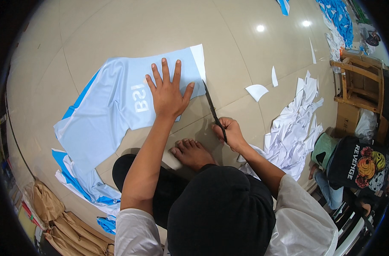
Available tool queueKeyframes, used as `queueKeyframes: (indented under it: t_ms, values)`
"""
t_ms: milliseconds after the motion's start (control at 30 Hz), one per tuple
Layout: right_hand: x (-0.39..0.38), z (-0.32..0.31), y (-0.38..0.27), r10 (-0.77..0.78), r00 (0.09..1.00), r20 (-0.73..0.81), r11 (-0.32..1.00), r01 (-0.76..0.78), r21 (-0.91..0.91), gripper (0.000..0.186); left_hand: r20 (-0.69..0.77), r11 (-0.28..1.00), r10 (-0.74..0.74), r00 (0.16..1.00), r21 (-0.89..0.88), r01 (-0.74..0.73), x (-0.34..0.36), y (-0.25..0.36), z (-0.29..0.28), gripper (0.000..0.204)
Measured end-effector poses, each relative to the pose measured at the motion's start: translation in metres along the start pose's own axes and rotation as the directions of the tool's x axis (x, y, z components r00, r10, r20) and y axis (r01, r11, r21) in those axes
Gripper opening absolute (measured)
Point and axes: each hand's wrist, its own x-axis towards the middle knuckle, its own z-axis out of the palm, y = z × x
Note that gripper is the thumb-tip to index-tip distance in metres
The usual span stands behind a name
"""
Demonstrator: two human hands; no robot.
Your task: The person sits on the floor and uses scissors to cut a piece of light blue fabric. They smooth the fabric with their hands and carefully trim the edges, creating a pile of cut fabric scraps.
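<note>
A light blue piece of fabric (94, 117) with pale print lies spread on the tiled floor. My left hand (166, 94) presses flat on it, fingers spread, near its right end. My right hand (229, 132) is closed round the handles of dark scissors (213, 109). Their blades reach up to the fabric's right edge, just below a white strip (198, 57) along that edge. How far the blades are apart is hard to make out.
White offcuts (292, 123) are heaped to the right, with smaller white scraps (257, 92) nearby. More blue and white fabric (81, 179) lies at the lower left, beside brown bundles (75, 230). A wooden stool (359, 83) and another person in a black shirt (359, 164) are at the right.
</note>
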Motion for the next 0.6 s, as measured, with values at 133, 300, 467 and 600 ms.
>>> queueKeyframes:
  t_ms: [133, 300, 467, 600]
  values:
    - [0.0002, 0.0024, -0.0028, 0.007, 1.0, -0.01, 1.0, -0.007, -0.002, 0.029, -0.002, 1.0, 0.0, 1.0, -0.002, 0.0, -0.0005, -0.0006, 0.0001, 0.081]
    - [0.0011, 0.0016, 0.0, 0.003, 1.0, -0.018, 1.0, -0.003, -0.001, 0.028, -0.004, 1.0, 0.001, 1.0, -0.01, -0.001, -0.0009, -0.0004, 0.0008, 0.08]
    - [0.0035, 0.001, 0.0014, -0.002, 1.0, -0.018, 1.0, 0.002, -0.024, 0.029, 0.009, 1.0, -0.003, 1.0, 0.0, 0.003, -0.0004, -0.0003, 0.0003, 0.08]
    - [0.0037, 0.0033, -0.0005, -0.004, 0.999, -0.042, 0.998, 0.001, -0.058, 0.029, 0.001, 1.0, 0.001, 1.0, -0.004, -0.001, -0.0002, -0.0001, 0.0006, 0.08]
